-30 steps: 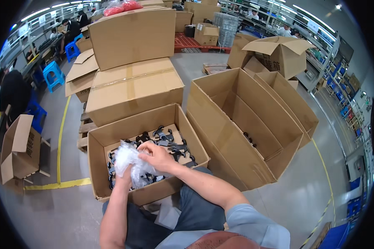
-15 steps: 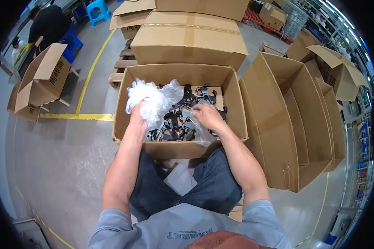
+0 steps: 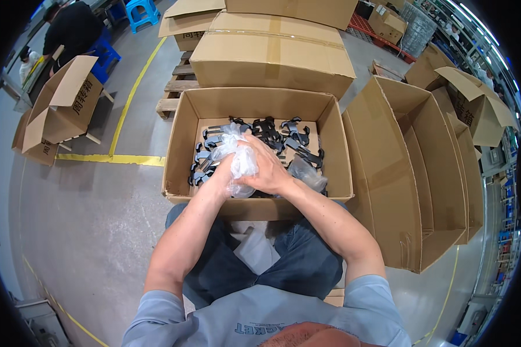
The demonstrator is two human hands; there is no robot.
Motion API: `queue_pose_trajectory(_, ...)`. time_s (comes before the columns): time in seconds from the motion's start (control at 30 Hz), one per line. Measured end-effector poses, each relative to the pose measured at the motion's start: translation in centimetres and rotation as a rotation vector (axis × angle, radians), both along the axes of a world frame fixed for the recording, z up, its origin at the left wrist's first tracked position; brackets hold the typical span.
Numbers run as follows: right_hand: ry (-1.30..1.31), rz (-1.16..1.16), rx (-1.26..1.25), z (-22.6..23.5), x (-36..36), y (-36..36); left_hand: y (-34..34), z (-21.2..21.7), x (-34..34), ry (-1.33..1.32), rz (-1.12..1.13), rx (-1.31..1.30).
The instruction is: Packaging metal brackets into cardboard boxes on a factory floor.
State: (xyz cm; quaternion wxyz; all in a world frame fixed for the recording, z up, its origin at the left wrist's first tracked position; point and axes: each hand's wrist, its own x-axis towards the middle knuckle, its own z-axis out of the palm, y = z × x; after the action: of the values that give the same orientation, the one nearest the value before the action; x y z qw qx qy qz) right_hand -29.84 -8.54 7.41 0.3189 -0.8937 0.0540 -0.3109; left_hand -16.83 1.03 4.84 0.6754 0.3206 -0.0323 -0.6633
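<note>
Above an open cardboard box [image 3: 257, 208], my left hand [image 3: 224, 172] and my right hand [image 3: 265, 168] come together around a crumpled bunch of clear plastic bags [image 3: 244, 161]. Both hands are closed on the bunch, pressing it between them; some of the left fingers are hidden behind the plastic. Inside the box lie several black and grey plastic clamp-like parts [image 3: 267, 132], spread over the bottom. Another clear plastic bag [image 3: 308, 173] rests on the parts just right of my right hand.
A taped cardboard carton [image 3: 272, 55] stands behind the box on a wooden pallet [image 3: 176, 87]. To the right are large open cartons [image 3: 382, 173] nested together. At left, an open carton [image 3: 69, 110] sits near a blue stool [image 3: 104, 55] and a seated person [image 3: 72, 32].
My left hand has moved right and my right hand left, so they now meet on the bunched plastic, which is squeezed smaller. More parts at the box's left side show.
</note>
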Motion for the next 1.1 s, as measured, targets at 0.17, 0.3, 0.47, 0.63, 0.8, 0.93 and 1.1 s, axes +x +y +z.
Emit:
queue_pose_trajectory(0.17, -0.090, -0.026, 0.411, 0.8, -0.1, -0.3, -0.2, -0.2, 0.8, 0.327, -0.267, -0.495)
queue_pose_trajectory(0.3, -0.007, -0.192, 0.805, 1.9, -1.0, -1.3, -1.4, 5.1, -4.7, -0.278, 0.047, -0.133)
queue_pose_trajectory(0.47, -0.040, -0.306, 0.945, 1.9, 0.3, 0.2, -2.4, 3.9, -6.7, -0.921, 0.391, -0.105)
queue_pose_trajectory(0.63, 0.017, -0.342, 0.249, 0.6, 0.8, 0.4, -2.5, 3.3, -6.2, -0.929, 0.479, -0.025)
queue_pose_trajectory(0.8, 0.035, -0.280, 0.109, 0.3, 0.7, 1.1, -2.1, 4.1, -3.7, -0.597, 0.451, 0.131)
queue_pose_trajectory(0.93, -0.112, -0.203, 0.060, 3.2, 0.4, 3.5, -1.8, 2.2, -0.2, -0.441, 0.505, 0.083)
queue_pose_trajectory(1.1, -0.184, -0.212, -0.093, 3.1, 0.1, 1.9, -2.5, 3.2, -2.8, -0.238, 0.416, 0.065)
